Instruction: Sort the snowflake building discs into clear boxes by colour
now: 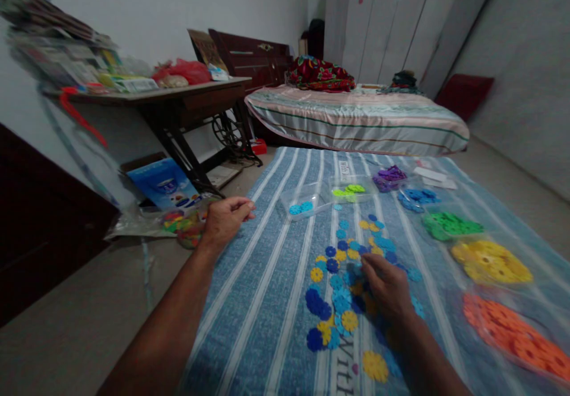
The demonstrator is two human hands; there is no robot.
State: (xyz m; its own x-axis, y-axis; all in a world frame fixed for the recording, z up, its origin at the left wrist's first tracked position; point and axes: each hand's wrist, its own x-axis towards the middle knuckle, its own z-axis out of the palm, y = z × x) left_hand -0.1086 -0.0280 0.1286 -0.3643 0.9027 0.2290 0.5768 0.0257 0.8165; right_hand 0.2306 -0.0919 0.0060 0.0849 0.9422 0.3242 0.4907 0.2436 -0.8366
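Note:
Over the left edge of the striped cloth, my left hand (228,221) is held with its fingers curled together; whatever may be in them is hidden. My right hand (388,283) reaches down into a loose pile of flower-shaped plastic discs, its fingertips pinched, and I cannot make out what they hold. Dark blue discs (315,302), light blue discs (342,300) and yellow discs (350,321) lie mixed there, some overlapping. Beyond the pile, a clear box (307,203) has a few light blue discs in it, and beside it another box holds lime-green discs (355,189).
Along the right stand clear boxes of purple pieces (389,177), blue pieces (418,198), green pieces (452,225), yellow pieces (490,260) and orange pieces (519,333). A bed (356,117) is behind the cloth-covered surface (267,277). To the left is a cluttered sewing table (209,90).

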